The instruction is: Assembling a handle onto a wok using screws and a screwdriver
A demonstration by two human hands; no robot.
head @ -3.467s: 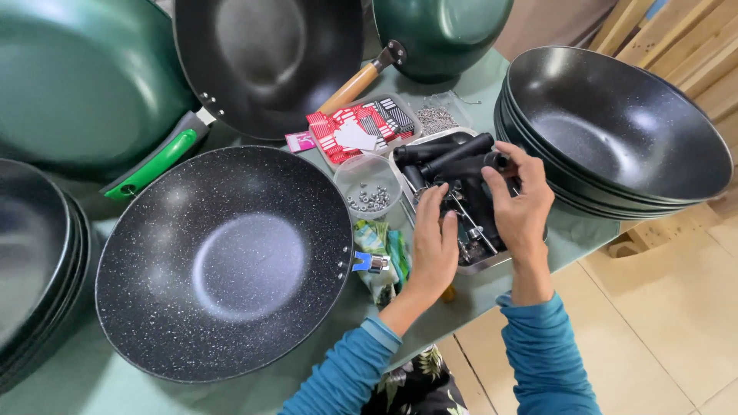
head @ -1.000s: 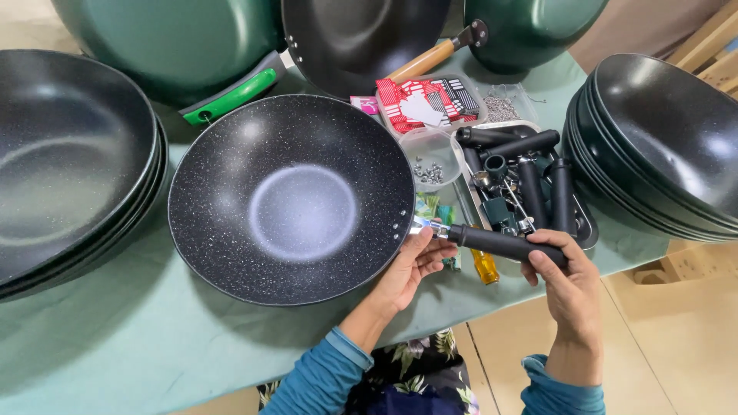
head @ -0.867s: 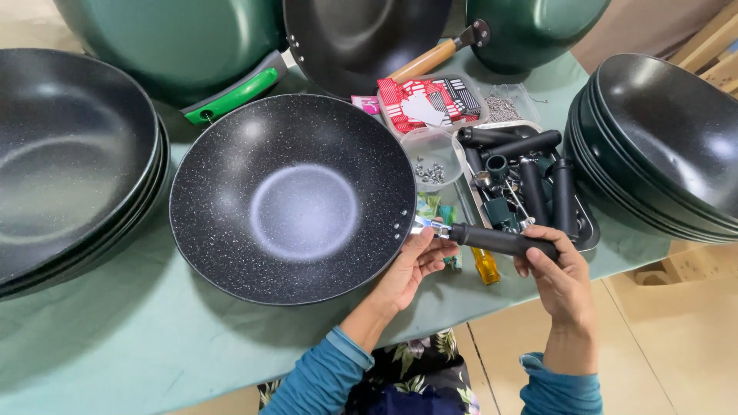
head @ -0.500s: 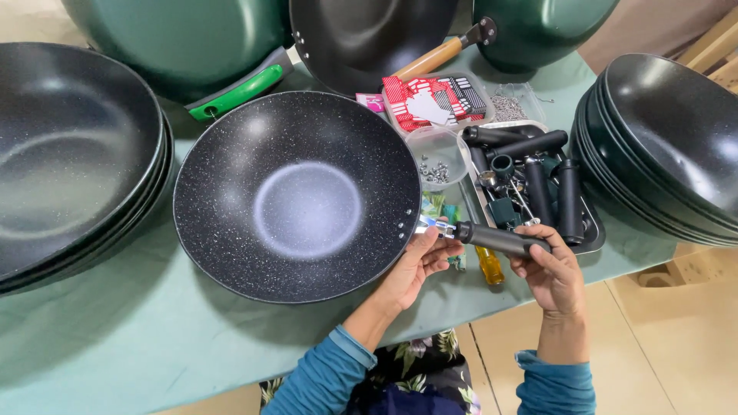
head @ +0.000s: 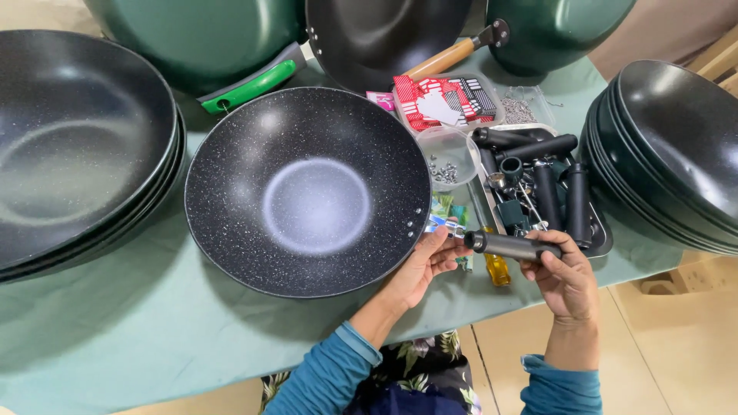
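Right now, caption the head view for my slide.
Left hand steadies speckled black wok; right hand holds black handle at its rim.

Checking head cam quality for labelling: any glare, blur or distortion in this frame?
Head view: sharp, no motion blur on the left hand or right hand; soft overhead glare on the speckled wok centre and the stacked pans; wide-angle bending curves the table edge; handle well lit, shadows mild.

One view only — a head camera, looking almost straight down over the near edge of the surface (head: 138,338). It sits close: the wok (head: 307,192) fills mid-frame, both hands low in it — sleeves and floor at the bottom.
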